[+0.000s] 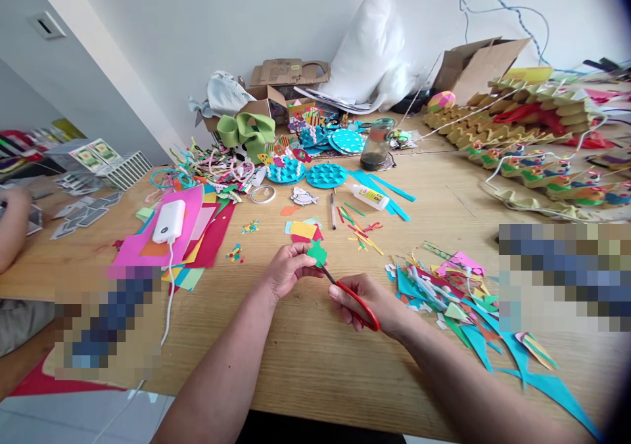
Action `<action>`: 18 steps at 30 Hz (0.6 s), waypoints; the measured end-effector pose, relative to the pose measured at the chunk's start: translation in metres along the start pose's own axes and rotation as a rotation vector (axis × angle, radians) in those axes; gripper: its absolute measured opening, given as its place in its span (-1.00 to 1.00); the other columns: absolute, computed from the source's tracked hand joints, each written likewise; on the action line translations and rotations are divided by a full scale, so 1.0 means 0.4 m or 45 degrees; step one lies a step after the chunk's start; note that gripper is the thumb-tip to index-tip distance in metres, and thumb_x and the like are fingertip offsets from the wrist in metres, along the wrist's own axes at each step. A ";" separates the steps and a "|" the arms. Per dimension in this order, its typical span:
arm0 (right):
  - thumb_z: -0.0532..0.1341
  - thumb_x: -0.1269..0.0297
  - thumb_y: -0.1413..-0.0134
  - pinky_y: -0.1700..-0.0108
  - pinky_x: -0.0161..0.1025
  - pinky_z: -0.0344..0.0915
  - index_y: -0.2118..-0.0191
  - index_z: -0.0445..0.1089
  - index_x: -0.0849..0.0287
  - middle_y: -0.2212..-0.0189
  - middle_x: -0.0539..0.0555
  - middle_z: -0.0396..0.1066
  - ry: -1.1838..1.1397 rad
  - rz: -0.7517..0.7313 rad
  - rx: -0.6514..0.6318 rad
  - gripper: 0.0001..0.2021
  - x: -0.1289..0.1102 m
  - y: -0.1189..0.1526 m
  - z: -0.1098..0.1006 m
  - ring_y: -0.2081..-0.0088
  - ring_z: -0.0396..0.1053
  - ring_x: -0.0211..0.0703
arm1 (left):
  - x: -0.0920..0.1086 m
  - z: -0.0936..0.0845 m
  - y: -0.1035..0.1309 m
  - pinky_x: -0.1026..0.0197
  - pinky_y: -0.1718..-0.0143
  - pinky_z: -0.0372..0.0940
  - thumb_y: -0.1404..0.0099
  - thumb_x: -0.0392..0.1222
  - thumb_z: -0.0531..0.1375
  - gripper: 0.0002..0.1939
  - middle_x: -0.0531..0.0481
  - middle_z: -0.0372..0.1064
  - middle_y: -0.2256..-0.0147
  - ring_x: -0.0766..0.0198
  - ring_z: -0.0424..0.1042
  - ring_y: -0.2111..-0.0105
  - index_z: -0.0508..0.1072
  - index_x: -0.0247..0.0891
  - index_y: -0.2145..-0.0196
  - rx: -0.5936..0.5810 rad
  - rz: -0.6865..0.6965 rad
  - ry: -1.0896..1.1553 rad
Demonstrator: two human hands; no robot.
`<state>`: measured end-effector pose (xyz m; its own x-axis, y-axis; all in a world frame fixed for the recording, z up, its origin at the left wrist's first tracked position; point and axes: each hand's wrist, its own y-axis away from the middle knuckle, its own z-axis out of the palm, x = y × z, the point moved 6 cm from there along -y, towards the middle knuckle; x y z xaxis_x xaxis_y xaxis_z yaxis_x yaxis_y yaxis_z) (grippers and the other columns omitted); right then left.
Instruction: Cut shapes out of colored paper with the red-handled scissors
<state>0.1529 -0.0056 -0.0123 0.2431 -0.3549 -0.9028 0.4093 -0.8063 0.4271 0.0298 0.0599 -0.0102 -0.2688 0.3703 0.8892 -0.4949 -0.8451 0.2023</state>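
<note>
A small green paper piece [317, 252] is pinched between the thumb and fingers of my left hand [292, 270], above the wooden table. My right hand [355, 299] is closed round the red handles of the scissors [355, 301]. Their dark blades point up and left, and the tips reach the lower edge of the green paper. Just beyond my left hand lie small yellow and red paper pieces [303, 229]. A pen [332, 211] and a white paper fish [303, 196] rest farther back on the table.
Coloured scraps [458, 293] are heaped at the right. A white power bank [169, 221] with a cable lies on coloured sheets [217, 234] at the left. Behind stand a glue bottle [369, 196], a jar [377, 145] and egg trays [532, 129]. Another person's arm [12, 224] shows far left.
</note>
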 end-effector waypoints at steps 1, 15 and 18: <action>0.22 -0.18 0.13 0.72 -0.46 -0.01 0.56 0.21 0.21 0.72 -0.08 0.26 0.003 0.005 0.003 -0.52 -0.001 0.001 0.000 0.74 0.18 -0.39 | -0.001 0.000 0.000 0.19 0.36 0.38 0.02 -0.31 0.24 -0.87 -0.11 0.45 0.42 0.23 0.44 0.42 0.48 -0.37 0.43 -0.003 -0.007 -0.005; 0.22 -0.14 0.10 0.72 -0.47 -0.01 0.57 0.18 0.21 0.72 -0.07 0.25 0.025 -0.011 0.001 -0.54 0.001 -0.004 0.000 0.74 0.17 -0.41 | -0.004 -0.008 -0.002 0.20 0.39 0.37 -0.01 -0.25 0.27 -0.83 -0.02 0.40 0.51 0.27 0.45 0.49 0.33 -0.34 0.51 0.084 -0.017 -0.125; 0.22 -0.13 0.10 0.72 -0.47 -0.01 0.56 0.19 0.21 0.72 -0.07 0.26 0.030 -0.014 0.004 -0.54 0.007 -0.005 0.000 0.74 0.17 -0.40 | -0.002 -0.010 -0.002 0.21 0.42 0.38 0.00 -0.22 0.29 -0.78 -0.01 0.41 0.52 0.28 0.45 0.51 0.30 -0.32 0.50 0.135 -0.010 -0.104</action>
<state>0.1528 -0.0048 -0.0156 0.2595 -0.3346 -0.9059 0.4094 -0.8115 0.4170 0.0271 0.0619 -0.0127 -0.1950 0.3479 0.9170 -0.4056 -0.8799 0.2475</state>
